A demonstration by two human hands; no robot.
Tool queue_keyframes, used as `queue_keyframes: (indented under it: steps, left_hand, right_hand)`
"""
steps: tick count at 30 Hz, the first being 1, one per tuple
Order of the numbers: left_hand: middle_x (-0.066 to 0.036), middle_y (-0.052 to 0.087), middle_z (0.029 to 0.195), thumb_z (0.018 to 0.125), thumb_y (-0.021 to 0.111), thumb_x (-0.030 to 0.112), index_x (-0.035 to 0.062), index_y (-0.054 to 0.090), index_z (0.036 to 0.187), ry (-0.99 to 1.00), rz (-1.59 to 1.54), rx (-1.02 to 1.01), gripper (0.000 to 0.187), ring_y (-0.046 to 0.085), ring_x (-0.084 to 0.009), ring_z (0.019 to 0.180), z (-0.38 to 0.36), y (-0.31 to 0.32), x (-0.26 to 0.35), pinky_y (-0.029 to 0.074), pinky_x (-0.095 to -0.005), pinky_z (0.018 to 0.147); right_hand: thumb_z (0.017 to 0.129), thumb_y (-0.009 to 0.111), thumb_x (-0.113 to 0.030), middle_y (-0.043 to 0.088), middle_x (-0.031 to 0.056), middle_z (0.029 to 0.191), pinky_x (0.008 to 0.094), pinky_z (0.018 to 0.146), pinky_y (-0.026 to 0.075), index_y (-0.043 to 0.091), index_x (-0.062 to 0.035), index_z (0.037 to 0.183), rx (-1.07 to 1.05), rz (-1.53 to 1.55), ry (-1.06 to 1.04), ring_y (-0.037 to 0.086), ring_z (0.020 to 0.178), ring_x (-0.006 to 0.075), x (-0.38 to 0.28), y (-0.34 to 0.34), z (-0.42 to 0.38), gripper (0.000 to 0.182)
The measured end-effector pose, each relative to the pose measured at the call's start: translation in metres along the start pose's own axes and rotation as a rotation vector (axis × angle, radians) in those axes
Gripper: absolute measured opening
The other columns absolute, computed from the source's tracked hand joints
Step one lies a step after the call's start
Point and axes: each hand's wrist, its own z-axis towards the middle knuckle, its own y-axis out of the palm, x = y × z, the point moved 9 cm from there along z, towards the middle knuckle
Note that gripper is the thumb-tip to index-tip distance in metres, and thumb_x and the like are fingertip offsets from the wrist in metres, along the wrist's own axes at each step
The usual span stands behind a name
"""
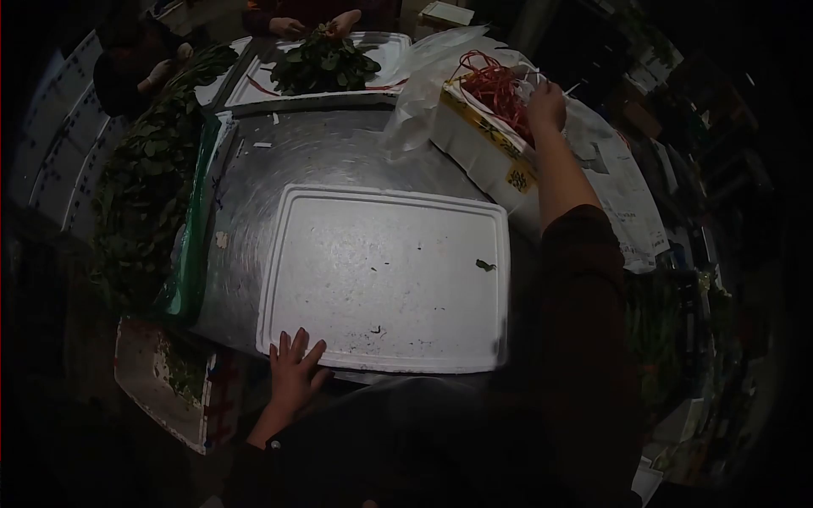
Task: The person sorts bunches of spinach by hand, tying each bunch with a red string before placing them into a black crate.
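My left hand (295, 372) lies with fingers spread on the near left edge of a white foam lid (385, 271). Small dark specks and a scrap of green leaf (485, 265) are on the lid. At the upper right, my right hand (546, 108) is over a white foam box (483, 148) with yellow tape, beside a tangle of red ties (495, 85). Its fingers are curled together near thin white strips. What they hold is too small to make out.
The lid rests on a metal table (313, 148). Leafy greens (144, 186) are heaped along the left, beside green plastic (193, 229). Across the table, another person's hands (313, 25) hold a leafy bunch (322, 63) over a white tray (385, 46). Clear plastic (419, 85) drapes near the box.
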Motion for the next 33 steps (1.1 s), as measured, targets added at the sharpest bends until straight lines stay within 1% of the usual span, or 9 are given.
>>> queue_keyframes:
  steps: [5,6,7,9,12,19,26,30,33]
  left_hand:
    - [-0.017,0.041,0.135,0.078,0.068,0.023,0.0128,0.048,0.131,-0.021,-0.258,0.006,0.057,0.038,-0.0366,0.125,0.021,-0.013,-0.006,0.032,-0.0503,0.100]
    - [-0.017,0.047,0.129,0.080,0.066,0.022,0.0091,0.046,0.132,0.000,-0.492,0.088,0.057,0.048,-0.0323,0.118,0.030,-0.020,-0.009,0.037,-0.0447,0.097]
    - [-0.017,0.047,0.129,0.080,0.066,0.022,0.0091,0.046,0.132,0.004,-0.491,0.077,0.057,0.048,-0.0323,0.118,0.041,-0.030,-0.004,0.037,-0.0447,0.097]
    - [-0.010,0.057,0.102,0.086,0.061,0.021,0.0065,0.041,0.134,-0.243,-1.186,-0.091,0.054,0.057,-0.0177,0.085,0.070,-0.039,0.005,0.045,-0.0324,0.081]
    - [-0.003,0.051,0.079,0.093,0.053,0.023,0.0068,0.040,0.135,-0.133,-1.765,-0.100,0.047,0.045,-0.0083,0.064,0.101,-0.070,0.026,0.042,-0.0268,0.067]
    - [-0.001,0.042,0.070,0.098,0.041,0.028,0.0082,0.049,0.093,-0.239,-2.012,-0.043,0.022,0.037,-0.0096,0.058,0.106,-0.066,-0.043,0.034,-0.0246,0.059]
    - [0.001,0.044,0.072,0.099,0.039,0.027,0.0103,0.050,0.090,0.130,-2.115,0.323,0.022,0.037,-0.0092,0.057,0.090,-0.166,-0.210,0.037,-0.0260,0.060]
    - [0.002,0.046,0.070,0.098,0.043,0.028,0.0105,0.055,0.096,-0.145,-2.162,0.411,0.021,0.040,-0.0080,0.056,0.060,-0.147,-0.256,0.038,-0.0243,0.059]
    - [0.002,0.049,0.069,0.093,0.052,0.030,0.0103,0.057,0.096,-0.579,-1.898,0.426,0.021,0.043,-0.0059,0.057,0.050,-0.092,-0.239,0.038,-0.0227,0.057]
  right_hand:
    - [0.092,0.044,-0.039,0.064,0.0201,0.085,0.0407,0.069,0.049,0.061,-0.0059,0.103,0.402,0.397,-0.611,0.063,0.081,0.0358,-0.128,-0.081,0.024,0.039]
    - [0.093,0.046,-0.038,0.063,0.0182,0.082,0.0358,0.065,0.050,0.060,-0.0057,0.101,0.014,0.345,-0.528,0.064,0.077,0.0317,-0.160,-0.066,-0.017,0.036]
    - [0.090,0.050,-0.024,0.059,0.0121,0.063,0.0356,0.044,0.046,0.059,-0.0095,0.081,0.305,0.322,-1.084,0.058,0.052,0.0291,-0.202,-0.083,-0.079,0.019]
    - [0.086,0.054,-0.022,0.058,0.0072,0.066,0.0388,0.049,0.048,0.056,-0.0115,0.078,0.090,0.490,-1.286,0.059,0.058,0.0258,-0.237,-0.084,-0.209,0.013]
    - [0.070,0.058,-0.016,0.050,0.0022,0.063,0.0334,0.047,0.044,0.051,-0.0117,0.070,-0.461,0.262,-1.494,0.056,0.059,0.0196,-0.200,-0.024,-0.371,0.009]
    - [0.074,0.064,-0.021,0.052,0.0006,0.064,0.0310,0.049,0.042,0.053,-0.0114,0.076,-0.571,0.229,-1.196,0.055,0.058,0.0169,-0.155,-0.013,-0.441,0.014]
    - [0.085,0.060,-0.025,0.059,0.0051,0.071,0.0362,0.054,0.046,0.056,-0.0088,0.079,-0.792,0.031,-0.837,0.059,0.066,0.0266,-0.110,-0.044,-0.402,0.017]
    - [0.090,0.055,-0.020,0.060,0.0057,0.079,0.0300,0.065,0.045,0.060,-0.0061,0.092,-1.084,0.219,-0.220,0.059,0.073,0.0208,-0.031,-0.059,-0.392,0.015]
    - [0.092,0.052,-0.021,0.053,0.0005,0.071,0.0262,0.059,0.041,0.061,-0.0039,0.094,-0.953,0.206,0.067,0.050,0.064,0.0115,0.045,-0.078,-0.354,0.019]
